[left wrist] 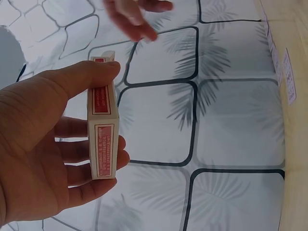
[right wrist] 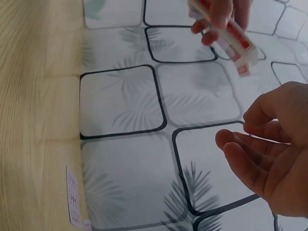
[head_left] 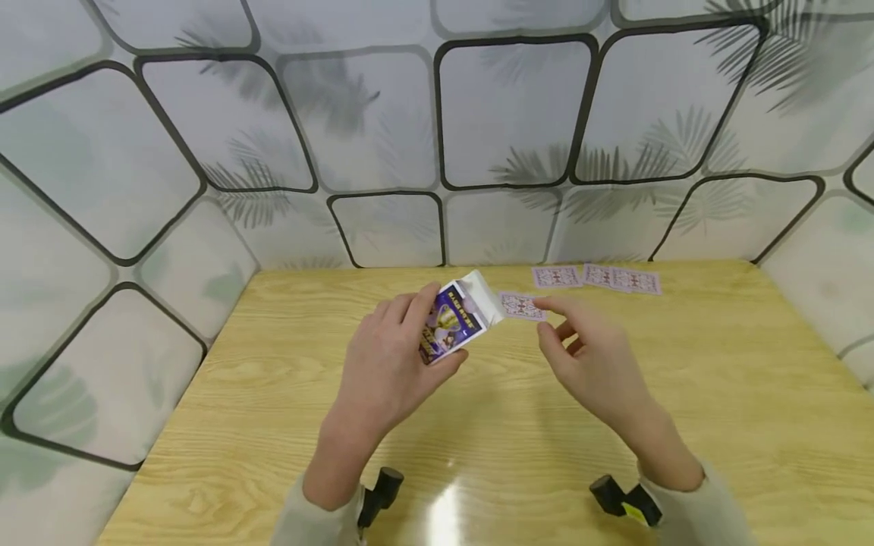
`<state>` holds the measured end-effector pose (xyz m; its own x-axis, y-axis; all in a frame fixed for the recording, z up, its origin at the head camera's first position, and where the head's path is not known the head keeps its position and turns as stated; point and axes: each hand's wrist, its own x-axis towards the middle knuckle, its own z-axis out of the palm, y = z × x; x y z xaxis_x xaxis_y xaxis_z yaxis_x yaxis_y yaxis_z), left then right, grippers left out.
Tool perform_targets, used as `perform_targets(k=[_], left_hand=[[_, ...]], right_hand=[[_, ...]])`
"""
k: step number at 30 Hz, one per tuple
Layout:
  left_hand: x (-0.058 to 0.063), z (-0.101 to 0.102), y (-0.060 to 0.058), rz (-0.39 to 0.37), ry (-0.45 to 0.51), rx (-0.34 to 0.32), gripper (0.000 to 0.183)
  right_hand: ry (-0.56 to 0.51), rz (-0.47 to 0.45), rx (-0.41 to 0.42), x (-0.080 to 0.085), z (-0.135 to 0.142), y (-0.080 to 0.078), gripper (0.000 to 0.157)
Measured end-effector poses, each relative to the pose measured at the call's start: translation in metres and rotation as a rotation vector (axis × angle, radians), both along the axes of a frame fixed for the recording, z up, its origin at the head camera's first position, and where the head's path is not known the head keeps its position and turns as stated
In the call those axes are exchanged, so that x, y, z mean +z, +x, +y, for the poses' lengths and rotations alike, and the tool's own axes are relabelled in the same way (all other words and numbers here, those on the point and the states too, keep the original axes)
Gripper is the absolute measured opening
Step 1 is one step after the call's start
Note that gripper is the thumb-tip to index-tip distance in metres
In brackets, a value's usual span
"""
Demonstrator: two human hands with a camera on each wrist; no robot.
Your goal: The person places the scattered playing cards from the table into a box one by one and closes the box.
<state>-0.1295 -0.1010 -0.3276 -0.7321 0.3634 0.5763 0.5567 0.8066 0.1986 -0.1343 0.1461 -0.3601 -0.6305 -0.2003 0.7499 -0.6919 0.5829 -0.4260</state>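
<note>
My left hand point(head_left: 396, 364) grips a playing card box point(head_left: 448, 322), purple with a gold cup on its front. The thumb lies along one narrow edge and the fingers along the other. Its white top flap point(head_left: 483, 296) stands open toward the right. In the left wrist view the box point(left wrist: 105, 151) shows red and white narrow sides. To the right, my right hand point(head_left: 597, 353) hovers with loosely bent fingers and nothing between them. Its fingertips overlap the end of a face-down card point(head_left: 520, 305) in the head view; the right wrist view shows this hand point(right wrist: 269, 149) apart from the box.
More face-down cards with a red-purple pattern lie along the back of the wooden table point(head_left: 273, 425): one card point(head_left: 556, 277) alone and an overlapping group point(head_left: 621, 279) to its right. A patterned cloth wall point(head_left: 512, 114) rises behind and at both sides.
</note>
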Motion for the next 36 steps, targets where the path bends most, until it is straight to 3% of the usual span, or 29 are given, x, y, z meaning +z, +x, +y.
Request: perform_targets(k=[3,6,9,12,20,28,34,36], left_hand=[[0.003,-0.004,0.001,-0.009,0.017,0.001,0.076],[0.006,-0.008,0.003,-0.017,0.037,0.009,0.076],[0.008,-0.011,0.004,-0.020,0.050,0.020,0.077],[0.009,-0.013,0.006,-0.019,0.042,0.016,0.077],[0.010,-0.012,0.008,-0.050,-0.003,0.003,0.077],[0.012,-0.016,0.006,-0.062,0.038,0.016,0.076],[0.012,-0.021,0.005,-0.081,0.053,0.035,0.077],[0.012,-0.023,0.005,-0.080,0.054,0.037,0.077]], right_hand=[[0.038,-0.099,-0.057,-0.007,0.006,-0.012,0.030],[0.127,-0.280,-0.101,-0.014,0.008,-0.028,0.028],[0.242,-0.472,-0.116,-0.023,0.010,-0.048,0.030],[0.343,-0.585,-0.113,-0.034,0.008,-0.066,0.033],[0.541,-0.710,-0.170,-0.053,0.004,-0.098,0.040],[0.536,-0.802,-0.230,-0.070,0.018,-0.120,0.043],[0.551,-0.777,-0.178,-0.084,0.026,-0.125,0.016],[0.543,-0.761,-0.185,-0.089,0.026,-0.125,0.015]])
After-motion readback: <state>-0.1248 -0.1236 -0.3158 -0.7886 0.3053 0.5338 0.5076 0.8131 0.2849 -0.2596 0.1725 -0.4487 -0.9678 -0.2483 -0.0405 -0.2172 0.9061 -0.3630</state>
